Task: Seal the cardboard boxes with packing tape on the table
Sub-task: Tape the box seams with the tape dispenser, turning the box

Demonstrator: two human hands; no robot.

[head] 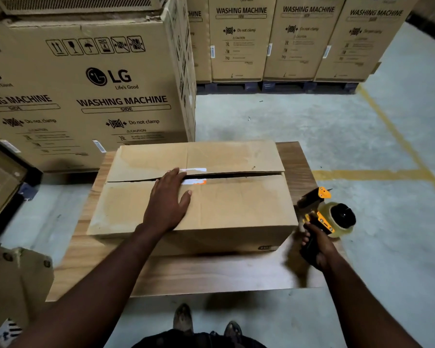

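A brown cardboard box [236,204] lies on a low wooden table [211,275]. Its two top flaps are folded down, with a dark gap along the middle seam and torn white and orange label scraps beside it. My left hand [167,202] presses flat on the near flap, fingertips reaching the seam. My right hand [317,247] grips the black handle of a yellow and black tape dispenser [329,217] with a clear tape roll, held just off the box's right end.
Tall washing machine cartons [98,84] stand behind the table at left, with more cartons [299,38] on pallets at the back. Open cardboard [0,182] sits at far left. Grey floor with yellow lines [372,175] lies to the right. My shoes [206,325] are below the table edge.
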